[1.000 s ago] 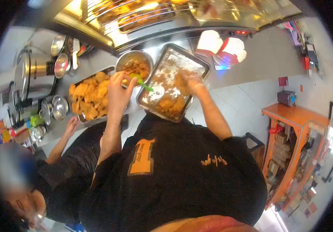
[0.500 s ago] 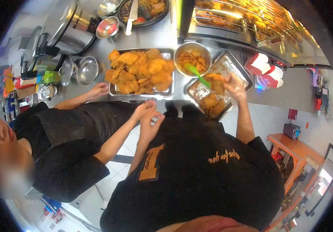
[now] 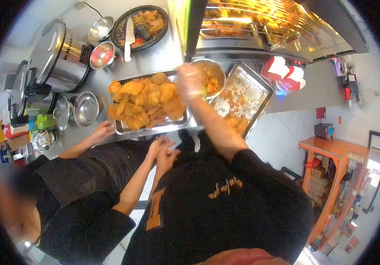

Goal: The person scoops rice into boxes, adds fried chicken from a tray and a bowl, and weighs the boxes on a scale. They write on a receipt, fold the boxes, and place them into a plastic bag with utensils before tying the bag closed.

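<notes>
My right hand, smeared by motion, is over the right edge of a metal tray heaped with golden fried pieces. Whether it holds anything cannot be made out. Beside it stands a steel bowl of chunky orange-brown food, partly covered by my hand and forearm; a bit of a green utensil shows there. A second tray, with crumbs and a few fried pieces, lies to the right. My left hand is low in front of the counter, fingers apart, close to a co-worker's hand.
A co-worker stands at my left, another hand at the heaped tray's corner. Behind are a large cooker, steel bowls and a stone mortar with a knife across it. A lit glass display case overhangs the back right.
My right hand has moved left from the crumb-covered tray to the heaped tray. Fewer fried pieces show on the crumb-covered tray. The whole view has shifted.
</notes>
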### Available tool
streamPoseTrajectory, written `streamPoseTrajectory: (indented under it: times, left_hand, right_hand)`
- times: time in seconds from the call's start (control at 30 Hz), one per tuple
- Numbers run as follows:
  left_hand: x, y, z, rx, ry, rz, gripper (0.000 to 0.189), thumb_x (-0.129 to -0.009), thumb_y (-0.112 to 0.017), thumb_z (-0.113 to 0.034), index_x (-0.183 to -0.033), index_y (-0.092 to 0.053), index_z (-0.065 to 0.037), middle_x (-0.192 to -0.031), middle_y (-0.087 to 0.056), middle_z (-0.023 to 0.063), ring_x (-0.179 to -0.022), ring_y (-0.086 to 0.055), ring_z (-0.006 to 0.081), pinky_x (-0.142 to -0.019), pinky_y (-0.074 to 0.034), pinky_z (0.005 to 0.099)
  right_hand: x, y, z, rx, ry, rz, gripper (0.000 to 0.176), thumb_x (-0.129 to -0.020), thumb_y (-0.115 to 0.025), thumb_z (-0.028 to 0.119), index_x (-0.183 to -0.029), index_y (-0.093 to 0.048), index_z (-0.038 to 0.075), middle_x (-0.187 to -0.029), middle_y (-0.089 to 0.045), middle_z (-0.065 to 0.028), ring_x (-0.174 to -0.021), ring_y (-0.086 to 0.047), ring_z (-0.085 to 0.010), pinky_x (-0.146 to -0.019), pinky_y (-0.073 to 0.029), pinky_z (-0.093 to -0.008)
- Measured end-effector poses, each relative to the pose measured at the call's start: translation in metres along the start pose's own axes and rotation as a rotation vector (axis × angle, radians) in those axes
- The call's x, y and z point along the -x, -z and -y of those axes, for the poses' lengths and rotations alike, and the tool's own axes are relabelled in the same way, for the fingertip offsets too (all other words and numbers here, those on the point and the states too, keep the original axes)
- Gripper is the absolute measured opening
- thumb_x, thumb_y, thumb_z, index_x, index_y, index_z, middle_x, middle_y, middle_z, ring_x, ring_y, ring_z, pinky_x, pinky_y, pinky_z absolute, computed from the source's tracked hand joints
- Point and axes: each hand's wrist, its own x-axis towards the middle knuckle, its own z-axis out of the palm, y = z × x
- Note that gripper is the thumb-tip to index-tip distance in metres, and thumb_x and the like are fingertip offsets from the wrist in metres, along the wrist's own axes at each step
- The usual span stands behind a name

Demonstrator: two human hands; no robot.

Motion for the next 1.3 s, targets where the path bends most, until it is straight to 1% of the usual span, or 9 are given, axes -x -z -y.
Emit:
streamPoseTrajectory:
  times: [0.27,0.4,0.5,0.67,0.8,0.9,1.0,1.17,1.3]
  left_hand:
    - [0.020,0.027,-0.002,-0.116,-0.083,-0.030,0.021,-0.092,-0.059,-0.017,-0.110,-0.066,-0.007,-0.096,-0.068,0.0063,-0.087,-0.062,0.0156,-0.075,-0.050,0.0290]
    - [0.038,0.006,-0.009,-0.111,-0.067,-0.113,0.020,-0.094,-0.056,-0.015,-0.109,-0.065,-0.007,-0.095,-0.067,0.0053,-0.087,-0.061,0.0150,-0.074,-0.050,0.0290]
    - [0.044,-0.003,-0.028,-0.089,0.007,-0.198,0.024,-0.089,-0.062,-0.020,-0.107,-0.068,-0.005,-0.094,-0.070,0.0082,-0.085,-0.063,0.0174,-0.074,-0.051,0.0317]
    - [0.038,-0.013,-0.007,-0.074,0.093,-0.209,0.040,-0.086,-0.072,-0.027,-0.119,-0.063,-0.006,-0.100,-0.070,0.0098,-0.085,-0.066,0.0169,-0.077,-0.051,0.0302]
    - [0.022,-0.036,0.014,-0.121,0.064,-0.162,0.041,-0.087,-0.072,-0.031,-0.119,-0.064,-0.006,-0.101,-0.070,0.0095,-0.084,-0.067,0.0175,-0.077,-0.051,0.0303]
    - [0.000,-0.039,0.027,-0.173,0.010,-0.131,0.039,-0.089,-0.070,-0.034,-0.115,-0.066,-0.006,-0.101,-0.070,0.0092,-0.082,-0.067,0.0184,-0.076,-0.051,0.0310]
    - [-0.001,-0.038,0.025,-0.213,0.134,-0.105,0.033,-0.087,-0.070,-0.035,-0.103,-0.071,-0.006,-0.101,-0.069,0.0097,-0.079,-0.065,0.0198,-0.076,-0.051,0.0325]
    - [0.008,-0.088,0.014,-0.428,-0.122,-0.457,0.021,-0.074,-0.081,-0.019,-0.082,-0.067,-0.006,-0.097,-0.060,0.0119,-0.104,-0.055,0.0282,-0.087,-0.047,0.0370]
    - [-0.011,-0.122,0.050,-0.400,0.008,-0.439,0.034,-0.072,-0.082,-0.016,-0.097,-0.064,-0.004,-0.117,-0.055,0.0190,-0.109,-0.055,0.0317,-0.087,-0.049,0.0392]
  right_hand:
    - [-0.040,0.009,-0.069,-0.035,-0.480,0.732,0.024,-0.081,-0.057,0.022,-0.098,-0.071,0.010,-0.102,-0.069,-0.0199,-0.101,-0.065,-0.0351,-0.088,-0.050,-0.0443]
    - [-0.034,0.005,-0.074,0.110,-0.170,0.585,0.020,-0.079,-0.059,0.015,-0.092,-0.074,0.011,-0.102,-0.069,-0.0178,-0.100,-0.066,-0.0356,-0.090,-0.050,-0.0435]
    - [-0.040,0.023,-0.091,-0.011,-0.054,0.814,0.021,-0.070,-0.071,0.016,-0.090,-0.075,0.010,-0.093,-0.070,-0.0169,-0.088,-0.068,-0.0336,-0.080,-0.054,-0.0414]
    - [-0.049,0.037,-0.060,-0.745,-0.347,0.571,0.010,-0.076,-0.069,0.012,-0.084,-0.074,0.008,-0.084,-0.070,-0.0142,-0.077,-0.067,-0.0261,-0.073,-0.053,-0.0376]
    - [-0.022,-0.069,-0.013,0.082,0.208,0.399,0.015,-0.082,-0.060,0.012,-0.088,-0.071,0.004,-0.085,-0.068,-0.0128,-0.083,-0.066,-0.0265,-0.074,-0.052,-0.0395]
    - [-0.009,-0.001,0.022,0.044,0.097,0.231,0.031,-0.076,-0.068,0.019,-0.103,-0.067,0.005,-0.103,-0.066,-0.0182,-0.096,-0.065,-0.0318,-0.085,-0.051,-0.0447]
    - [-0.009,0.106,-0.011,-0.062,0.044,0.934,0.031,-0.088,-0.049,0.010,-0.116,-0.062,0.004,-0.112,-0.060,-0.0189,-0.101,-0.059,-0.0342,-0.085,-0.050,-0.0488]
    - [0.111,0.156,-0.169,0.010,-0.297,1.394,0.056,-0.081,-0.066,0.051,-0.120,-0.063,0.010,-0.116,-0.064,-0.0216,-0.106,-0.063,-0.0249,-0.092,-0.050,-0.0392]
    - [0.167,0.179,-0.175,0.150,-0.122,1.254,0.059,-0.083,-0.065,0.035,-0.137,-0.051,0.014,-0.140,-0.048,-0.0209,-0.126,-0.050,-0.0332,-0.101,-0.046,-0.0437]
